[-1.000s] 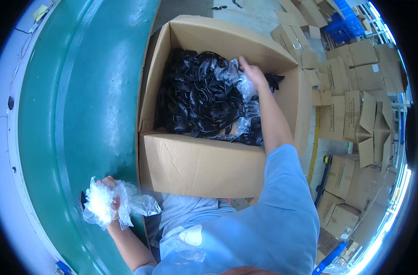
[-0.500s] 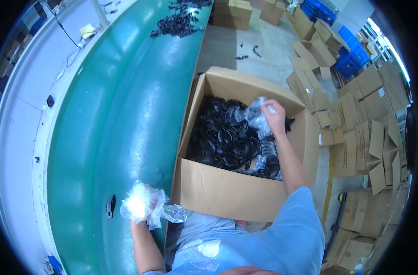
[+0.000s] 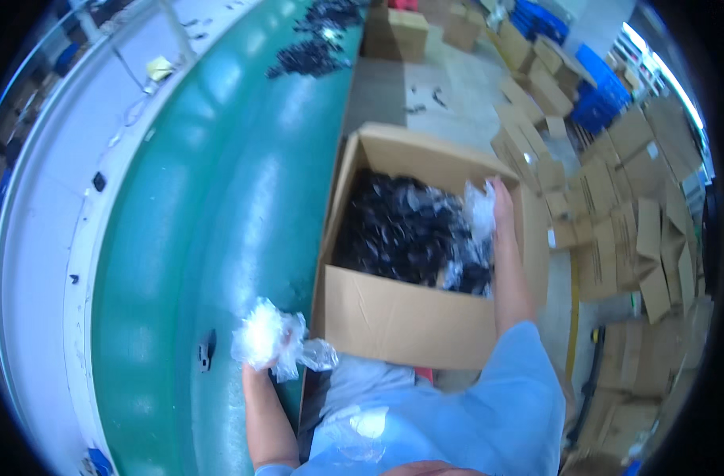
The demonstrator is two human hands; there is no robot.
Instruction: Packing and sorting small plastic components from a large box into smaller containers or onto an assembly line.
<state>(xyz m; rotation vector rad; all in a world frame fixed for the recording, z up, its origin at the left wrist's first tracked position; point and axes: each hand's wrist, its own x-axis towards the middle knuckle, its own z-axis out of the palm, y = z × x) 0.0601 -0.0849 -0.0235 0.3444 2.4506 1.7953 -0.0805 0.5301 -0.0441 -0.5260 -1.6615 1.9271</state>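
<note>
Arms apart, both loaded

Left forearm forward; your left grip (image 3: 260, 366) clutches a crumpled plastic wad (image 3: 260, 335) over the green bench (image 3: 172, 278), fingers mostly buried. Right arm extended; your right grip (image 3: 501, 208) grasps clear film (image 3: 480, 213) inside the carton (image 3: 406, 317). Blur smears the black parts (image 3: 398, 230).

Optical condition: bright, cool-toned light with moderate blur.
Pale streaks of glare run along the green work surface (image 3: 227, 222); the clear plastic (image 3: 260, 337) at lower left is near white. The black parts (image 3: 398, 230) are smeared. Straight edges bow toward the dark rim.
</note>
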